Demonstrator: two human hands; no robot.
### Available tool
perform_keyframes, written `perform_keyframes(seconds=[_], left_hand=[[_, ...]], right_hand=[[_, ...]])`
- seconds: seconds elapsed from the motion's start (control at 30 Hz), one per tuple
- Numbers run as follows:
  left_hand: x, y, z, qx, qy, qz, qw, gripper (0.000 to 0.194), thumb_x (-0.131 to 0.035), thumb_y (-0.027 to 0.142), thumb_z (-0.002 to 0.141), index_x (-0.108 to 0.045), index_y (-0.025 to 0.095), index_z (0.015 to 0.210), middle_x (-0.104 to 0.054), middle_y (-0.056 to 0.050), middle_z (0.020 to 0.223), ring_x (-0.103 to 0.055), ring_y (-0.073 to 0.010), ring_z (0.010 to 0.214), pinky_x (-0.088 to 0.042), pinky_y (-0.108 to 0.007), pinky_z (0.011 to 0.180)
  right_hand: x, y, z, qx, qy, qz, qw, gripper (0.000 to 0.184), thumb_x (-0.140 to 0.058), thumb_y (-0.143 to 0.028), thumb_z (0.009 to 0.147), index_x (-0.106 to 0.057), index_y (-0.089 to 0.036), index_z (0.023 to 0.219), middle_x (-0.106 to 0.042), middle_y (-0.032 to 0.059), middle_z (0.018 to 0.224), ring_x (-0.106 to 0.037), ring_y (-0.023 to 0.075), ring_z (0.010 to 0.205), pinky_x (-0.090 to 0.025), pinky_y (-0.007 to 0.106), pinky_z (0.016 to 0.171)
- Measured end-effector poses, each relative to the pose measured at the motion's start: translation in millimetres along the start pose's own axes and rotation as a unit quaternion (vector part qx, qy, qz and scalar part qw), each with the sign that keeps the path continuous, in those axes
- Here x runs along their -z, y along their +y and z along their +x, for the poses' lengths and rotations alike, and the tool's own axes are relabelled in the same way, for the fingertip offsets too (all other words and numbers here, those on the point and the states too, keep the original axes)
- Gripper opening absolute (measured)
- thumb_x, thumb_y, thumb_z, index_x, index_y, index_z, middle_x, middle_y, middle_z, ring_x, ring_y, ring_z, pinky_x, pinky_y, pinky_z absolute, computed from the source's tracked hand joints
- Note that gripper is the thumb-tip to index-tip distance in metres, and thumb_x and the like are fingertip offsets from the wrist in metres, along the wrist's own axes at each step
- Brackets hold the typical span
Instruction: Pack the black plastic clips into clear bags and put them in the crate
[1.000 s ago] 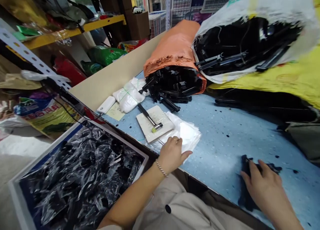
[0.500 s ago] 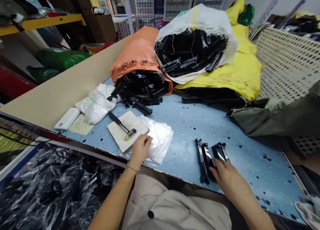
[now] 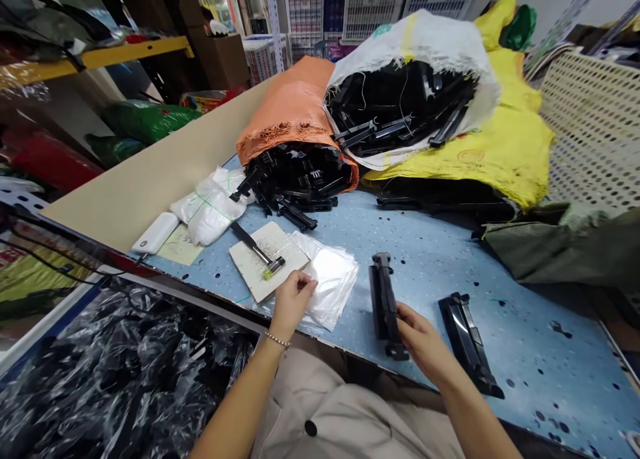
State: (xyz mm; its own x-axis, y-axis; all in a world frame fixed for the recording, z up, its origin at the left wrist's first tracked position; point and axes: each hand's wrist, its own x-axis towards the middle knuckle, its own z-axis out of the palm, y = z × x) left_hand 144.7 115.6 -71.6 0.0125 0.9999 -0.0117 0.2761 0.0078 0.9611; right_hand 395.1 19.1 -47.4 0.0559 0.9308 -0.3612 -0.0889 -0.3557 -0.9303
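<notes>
My right hand (image 3: 420, 339) is closed on a long black plastic part (image 3: 385, 306), held upright on its side above the blue tabletop. To its right another black plastic part (image 3: 470, 342) lies on the table. My left hand (image 3: 293, 306), with a bead bracelet at the wrist, pinches at the left edge of a stack of clear plastic bags (image 3: 333, 279); its fingertips partly hide what is between them. Just beyond that hand, a hammer (image 3: 260, 251) with a yellow-green face rests on a pale square board (image 3: 250, 272).
Black parts spill from an orange sack (image 3: 290, 99); a white sack (image 3: 360, 72) and a yellow sack (image 3: 520, 146) lie beside it. A tied white bundle (image 3: 210, 206) and a white device (image 3: 156, 232) lie left. Below the left edge are bagged black parts (image 3: 125, 372).
My right hand has moved left, lifting and turning a black part away from the other, which stays on the table. My left hand keeps its place by the bags. The view has shifted slightly.
</notes>
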Motion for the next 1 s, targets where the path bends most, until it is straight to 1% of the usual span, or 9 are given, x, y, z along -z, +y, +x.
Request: perform_keyframes(seconds=[0.1, 0.2, 0.37, 0.53, 0.63, 0.77, 0.83, 0.9, 1.0], left_hand=[[-3.9, -3.1, -0.1, 0.011, 0.001, -0.047, 0.999, 0.024, -0.061, 0.023, 0.076, -0.063, 0.016, 0.099, -0.066, -0.003, 0.084, -0.061, -0.0146, 0.077, -0.047, -0.027, 0.073], [-8.4, -0.2, 2.1, 0.017, -0.015, -0.103, 0.994, 0.043, -0.063, 0.024, 0.074, -0.058, 0.016, 0.115, -0.065, -0.002, 0.082, -0.061, -0.0140, 0.077, -0.046, -0.026, 0.075], [-8.4, 8.2, 2.1, 0.015, -0.005, -0.115, 0.993, 0.039, -0.066, 0.021, 0.072, -0.053, 0.017, 0.109, -0.057, 0.004, 0.069, -0.055, -0.0109, 0.064, -0.044, -0.023, 0.066], [15.4, 10.6, -4.6, 0.013, 0.018, -0.172, 0.985, 0.033, -0.067, 0.023, 0.073, -0.051, 0.019, 0.101, -0.059, 0.001, 0.078, -0.057, -0.0116, 0.073, -0.045, -0.023, 0.070], [21.3, 9.6, -10.8, 0.008, -0.014, -0.164, 0.986, 0.029, -0.063, 0.021, 0.076, -0.053, 0.019, 0.103, -0.062, -0.002, 0.087, -0.059, -0.0131, 0.079, -0.046, -0.025, 0.074], [3.5, 9.1, -17.7, -0.001, -0.070, -0.046, 0.996, 0.032, -0.053, 0.016, 0.078, -0.056, 0.019, 0.110, -0.065, -0.006, 0.097, -0.060, -0.0159, 0.084, -0.047, -0.029, 0.076], [-7.1, 10.7, -18.5, -0.020, -0.059, 0.027, 0.998, 0.033, -0.058, 0.017, 0.075, -0.059, 0.019, 0.108, -0.065, -0.006, 0.096, -0.060, -0.0184, 0.085, -0.048, -0.031, 0.077], [-12.7, 13.8, -17.4, -0.047, -0.046, 0.064, 0.996, 0.024, -0.059, 0.020, 0.076, -0.063, 0.019, 0.101, -0.066, -0.006, 0.094, -0.061, -0.0200, 0.085, -0.048, -0.032, 0.077], [-12.3, 20.3, -15.6, -0.097, -0.049, 0.059, 0.992, 0.020, -0.049, 0.020, 0.085, -0.065, 0.021, 0.097, -0.067, -0.006, 0.093, -0.062, -0.0203, 0.088, -0.047, -0.033, 0.080]], right_hand=[[-35.0, -10.7, 14.9, -0.023, -0.070, 0.115, 0.991, 0.034, -0.074, -0.044, 0.071, -0.071, -0.018, 0.093, -0.070, 0.0034, 0.082, -0.059, 0.0149, 0.068, -0.045, 0.025, 0.062], [-63.8, -15.9, 37.0, -0.058, -0.127, 0.188, 0.972, 0.028, -0.077, -0.038, 0.069, -0.071, -0.017, 0.085, -0.068, 0.0017, 0.071, -0.059, 0.0140, 0.061, -0.047, 0.026, 0.061], [-91.3, -15.1, 68.2, -0.086, -0.165, 0.250, 0.950, 0.025, -0.080, -0.032, 0.066, -0.070, -0.014, 0.080, -0.069, 0.0022, 0.068, -0.060, 0.0128, 0.058, -0.051, 0.026, 0.061], [-73.6, -22.0, 59.9, -0.081, -0.139, 0.303, 0.939, 0.029, -0.079, -0.029, 0.068, -0.072, -0.014, 0.092, -0.073, 0.0075, 0.087, -0.062, 0.0130, 0.063, -0.052, 0.026, 0.062], [-59.5, -25.6, 46.5, -0.070, -0.132, 0.301, 0.942, 0.032, -0.079, -0.029, 0.070, -0.072, -0.015, 0.097, -0.073, 0.0073, 0.088, -0.062, 0.0134, 0.064, -0.051, 0.025, 0.061], [-62.6, -14.5, 41.7, -0.101, -0.154, 0.276, 0.943, 0.032, -0.077, -0.030, 0.073, -0.072, -0.012, 0.099, -0.068, 0.0042, 0.071, -0.060, 0.0122, 0.062, -0.051, 0.025, 0.063], [-67.8, -4.2, 43.7, -0.108, -0.152, 0.296, 0.937, 0.027, -0.077, -0.030, 0.074, -0.072, -0.012, 0.094, -0.067, 0.0033, 0.069, -0.058, 0.0113, 0.061, -0.051, 0.025, 0.064], [-70.1, 4.8, 45.8, -0.105, -0.148, 0.328, 0.927, 0.023, -0.076, -0.029, 0.075, -0.072, -0.013, 0.091, -0.067, 0.0031, 0.070, -0.059, 0.0111, 0.062, -0.051, 0.025, 0.066], [-67.8, 12.0, 46.6, -0.101, -0.150, 0.359, 0.916, 0.025, -0.074, -0.027, 0.078, -0.071, -0.013, 0.098, -0.067, 0.0034, 0.072, -0.060, 0.0113, 0.065, -0.051, 0.025, 0.067]])
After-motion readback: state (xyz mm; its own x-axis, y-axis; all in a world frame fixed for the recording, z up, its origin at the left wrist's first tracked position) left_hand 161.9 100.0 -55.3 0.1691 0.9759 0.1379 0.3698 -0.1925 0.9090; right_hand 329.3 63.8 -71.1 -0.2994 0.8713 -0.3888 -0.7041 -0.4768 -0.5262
